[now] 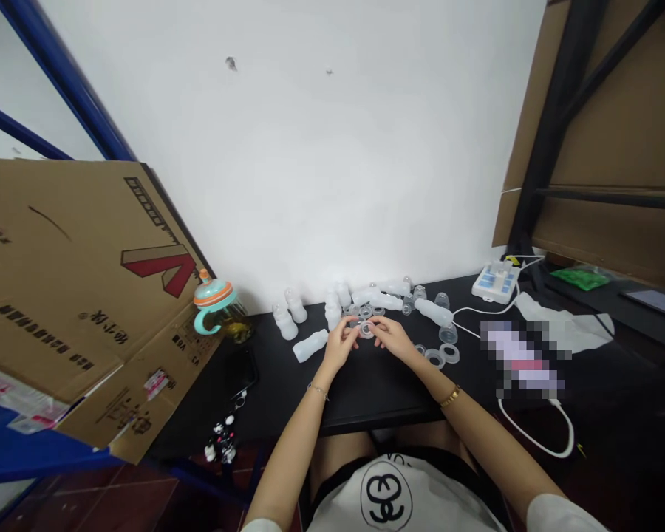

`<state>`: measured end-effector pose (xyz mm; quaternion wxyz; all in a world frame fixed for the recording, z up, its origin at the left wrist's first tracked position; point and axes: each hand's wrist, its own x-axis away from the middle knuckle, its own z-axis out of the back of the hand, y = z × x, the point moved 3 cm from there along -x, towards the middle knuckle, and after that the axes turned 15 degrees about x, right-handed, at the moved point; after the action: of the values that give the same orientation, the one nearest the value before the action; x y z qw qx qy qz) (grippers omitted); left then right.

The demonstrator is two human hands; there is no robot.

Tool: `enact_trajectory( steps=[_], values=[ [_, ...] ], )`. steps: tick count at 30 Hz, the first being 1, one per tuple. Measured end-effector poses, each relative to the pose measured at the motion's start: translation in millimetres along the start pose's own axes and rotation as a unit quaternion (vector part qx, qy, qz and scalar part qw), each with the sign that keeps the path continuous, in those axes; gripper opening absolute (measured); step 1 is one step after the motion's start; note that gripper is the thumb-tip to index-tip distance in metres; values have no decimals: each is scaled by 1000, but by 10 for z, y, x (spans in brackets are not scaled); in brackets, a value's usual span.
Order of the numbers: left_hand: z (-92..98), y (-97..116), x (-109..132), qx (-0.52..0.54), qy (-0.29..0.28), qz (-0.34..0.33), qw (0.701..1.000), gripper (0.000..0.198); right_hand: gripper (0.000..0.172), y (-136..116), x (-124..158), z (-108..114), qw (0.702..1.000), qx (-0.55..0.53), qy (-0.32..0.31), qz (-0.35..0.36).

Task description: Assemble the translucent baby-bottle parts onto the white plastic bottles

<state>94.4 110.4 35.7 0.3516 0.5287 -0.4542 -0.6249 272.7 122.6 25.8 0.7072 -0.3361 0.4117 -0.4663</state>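
Observation:
Over the black table, my left hand (pixel 342 343) and my right hand (pixel 392 338) meet with fingers pinched on a clear bottle collar ring (pixel 367 330). Whether a teat sits in the ring is too small to tell. Left of my hands lies a frosted white bottle body (pixel 310 346) on its side. Upright capped baby bottles (pixel 284 323) stand behind it. More bottle bodies (pixel 433 312) lie loosely behind and to the right of my hands, among clear caps (pixel 448 334). Several loose collar rings (pixel 435 359) rest near my right forearm.
A teal-lidded jug (pixel 222 303) and a dark phone (pixel 241 369) with a charm strap are on the left, beside a large cardboard sheet (pixel 83 295). A power strip (pixel 496 282), white cable, crumpled white sheet (pixel 565 325) and a pixelated object (pixel 521 360) occupy the right.

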Motion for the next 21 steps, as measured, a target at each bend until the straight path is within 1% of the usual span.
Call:
enact_trajectory(
  steps=[4,9,14,18,21],
  values=[
    [-46,8,26,-47,-17,0,999,38,34,2,20,-5,999,40,5,21],
    [-34,-1,20,-89,9,-18,996,29,34,-55,49,-34,996,75,-9,48],
    [-23,41,25,-150,29,-40,987,28,35,-59,46,-48,995,86,-16,54],
    [-43,71,39,-189,19,-47,981,28,30,-37,35,-50,995,85,-10,49],
    [-56,86,49,-213,12,-49,976,29,29,-43,36,-47,995,86,-8,48]
  ],
)
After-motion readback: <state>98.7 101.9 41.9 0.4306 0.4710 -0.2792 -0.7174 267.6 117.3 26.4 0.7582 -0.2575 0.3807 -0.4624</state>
